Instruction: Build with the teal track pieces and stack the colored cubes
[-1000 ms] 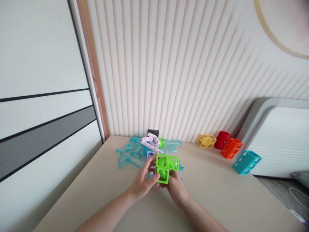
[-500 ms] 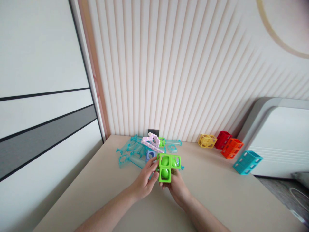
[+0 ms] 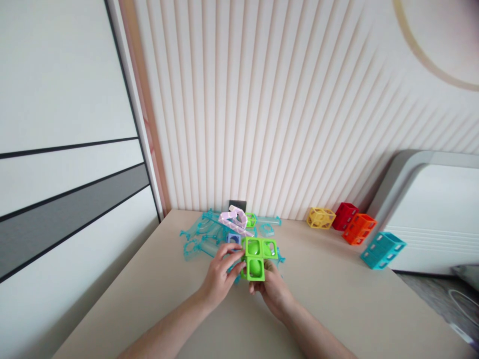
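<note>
A bright green L-shaped group of joined toy cubes [image 3: 255,269] with round openings is held up over the table. My right hand [image 3: 275,291] grips it from below and the right, fingers partly hidden behind the lower cube. At its left side, my left hand [image 3: 221,275] has its fingertips and thumb bent against the edge of the cubes. Just behind the left fingers lies a blue cube [image 3: 233,240]. Farther back sits a pale purple patterned piece [image 3: 235,222] on a heap of clear teal tube pieces [image 3: 209,227].
Another green cube [image 3: 250,220] and a dark box [image 3: 237,205] are by the ribbed wall. To the right stand yellow [image 3: 321,218], red [image 3: 345,216], orange [image 3: 359,229] and teal cube blocks [image 3: 382,251]. The table [image 3: 318,284] ends at the right near a grey-white headboard.
The green cubes have shifted slightly left and turned a little. My left fingers have drawn back along their left edge. My right hand keeps its hold.
</note>
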`<state>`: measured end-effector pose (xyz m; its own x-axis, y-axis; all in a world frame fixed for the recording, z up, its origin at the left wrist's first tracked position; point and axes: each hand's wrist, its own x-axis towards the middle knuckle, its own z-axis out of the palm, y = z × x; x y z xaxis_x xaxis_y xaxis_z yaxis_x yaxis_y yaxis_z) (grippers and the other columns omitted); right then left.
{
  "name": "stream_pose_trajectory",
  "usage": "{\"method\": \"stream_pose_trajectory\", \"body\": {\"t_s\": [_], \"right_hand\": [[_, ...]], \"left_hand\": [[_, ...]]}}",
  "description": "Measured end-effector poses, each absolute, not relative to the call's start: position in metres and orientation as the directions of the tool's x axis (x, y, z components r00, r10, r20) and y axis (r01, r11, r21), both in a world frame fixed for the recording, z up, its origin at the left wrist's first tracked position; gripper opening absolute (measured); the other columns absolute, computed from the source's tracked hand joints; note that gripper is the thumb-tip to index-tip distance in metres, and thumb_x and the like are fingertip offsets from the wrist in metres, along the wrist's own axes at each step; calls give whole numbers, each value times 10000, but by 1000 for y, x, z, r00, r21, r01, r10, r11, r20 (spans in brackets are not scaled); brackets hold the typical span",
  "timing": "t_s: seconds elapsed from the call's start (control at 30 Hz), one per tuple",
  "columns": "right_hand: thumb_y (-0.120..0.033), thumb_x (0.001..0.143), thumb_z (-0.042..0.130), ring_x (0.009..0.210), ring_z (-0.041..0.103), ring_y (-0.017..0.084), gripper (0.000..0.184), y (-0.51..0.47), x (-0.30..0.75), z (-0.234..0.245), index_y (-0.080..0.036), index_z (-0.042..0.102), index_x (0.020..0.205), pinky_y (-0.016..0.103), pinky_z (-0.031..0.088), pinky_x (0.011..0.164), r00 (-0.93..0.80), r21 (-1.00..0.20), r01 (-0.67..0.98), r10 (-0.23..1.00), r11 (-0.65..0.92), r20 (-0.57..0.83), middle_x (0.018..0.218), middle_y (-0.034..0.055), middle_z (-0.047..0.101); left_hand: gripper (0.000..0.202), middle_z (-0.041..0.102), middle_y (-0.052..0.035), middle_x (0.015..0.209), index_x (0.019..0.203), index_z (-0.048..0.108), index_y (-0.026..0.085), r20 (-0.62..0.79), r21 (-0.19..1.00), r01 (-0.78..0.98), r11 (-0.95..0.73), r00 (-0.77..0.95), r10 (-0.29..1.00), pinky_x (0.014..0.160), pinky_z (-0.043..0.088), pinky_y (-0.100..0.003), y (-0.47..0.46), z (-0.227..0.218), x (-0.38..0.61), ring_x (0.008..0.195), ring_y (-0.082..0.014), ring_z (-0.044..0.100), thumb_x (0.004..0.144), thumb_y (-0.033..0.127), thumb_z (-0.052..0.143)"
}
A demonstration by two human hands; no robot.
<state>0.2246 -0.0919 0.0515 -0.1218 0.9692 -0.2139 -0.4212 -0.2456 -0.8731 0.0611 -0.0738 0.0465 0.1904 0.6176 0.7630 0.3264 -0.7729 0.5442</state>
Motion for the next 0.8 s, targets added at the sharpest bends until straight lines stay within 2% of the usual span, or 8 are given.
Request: {"method": "stream_pose_trajectory", "body": {"t_s": [0.1, 0.23, 0.5, 0.8], "right_hand": [[-221, 555, 797, 407, 532, 66, 279, -94, 224, 54, -152, 684, 801, 170, 437, 382, -148, -881, -407, 969, -240, -196, 671, 7, 697], [-228, 581, 787, 421, 532, 65, 237, -96, 223, 56, -156, 685, 782, 177, 450, 403, -174, -897, -356, 962, -262, -212, 701, 21, 709], [-289, 606, 795, 454, 522, 78, 199, -92, 227, 52, -136, 695, 684, 170, 437, 401, -195, -933, -288, 967, -214, -161, 619, 23, 667], [-329, 642, 791, 476, 512, 80, 206, -93, 227, 54, -139, 714, 662, 175, 437, 414, -208, -952, -260, 972, -160, -107, 633, 31, 675]], "left_hand": [[203, 666, -70, 950, 1113, 708, 222, 800, 503, 322, -802, 178, 573, 819, 554, -298, -74, 50, 61, 912, -193, 655, 939, 192, 609], [195, 650, -47, 851, 1082, 720, 206, 814, 475, 320, -820, 194, 547, 735, 540, -246, -73, 51, 59, 802, -163, 645, 930, 151, 612], [307, 603, -39, 829, 1197, 689, 241, 816, 413, 325, -851, 282, 504, 719, 531, -244, -71, 49, 55, 799, -159, 615, 946, 110, 569], [267, 598, -36, 825, 1146, 697, 218, 813, 441, 298, -846, 267, 518, 714, 528, -240, -73, 50, 56, 785, -154, 616, 946, 108, 558]]}}
